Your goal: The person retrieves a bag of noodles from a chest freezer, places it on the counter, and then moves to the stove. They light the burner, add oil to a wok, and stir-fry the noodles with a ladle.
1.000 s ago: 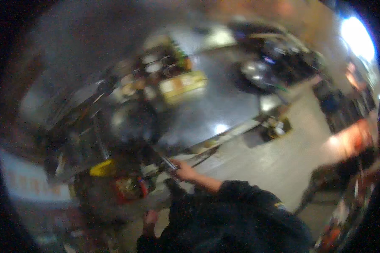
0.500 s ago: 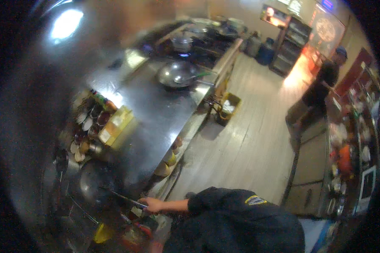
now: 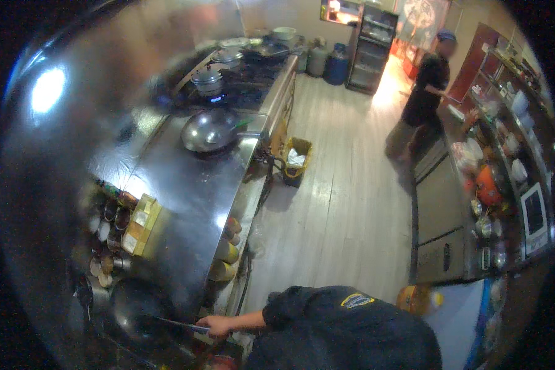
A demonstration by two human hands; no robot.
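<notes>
My right hand (image 3: 213, 326) is closed around the grip of a long-handled cooking utensil (image 3: 182, 324) near the lower edge. Its thin metal shaft slants left over a dark wok (image 3: 135, 308); the working end is lost in the dark, so I cannot tell its kind. My right arm reaches in from a black sleeve (image 3: 290, 306). Just below the hand is a dim red object (image 3: 219, 362), mostly cut off. My left hand is out of view.
Seasoning containers (image 3: 108, 228) and a yellow box (image 3: 142, 227) stand on the steel counter (image 3: 188, 185). Farther along are another wok (image 3: 208, 131) and a pot (image 3: 206, 81). A yellow-rimmed bin (image 3: 296, 161) stands on the floor. At right, a person (image 3: 425, 92) stands by loaded shelves.
The view has swung, shifting the surroundings left. A yellow item at the lower left has gone from sight, and a large bottle shows at lower right. My right hand keeps its hold.
</notes>
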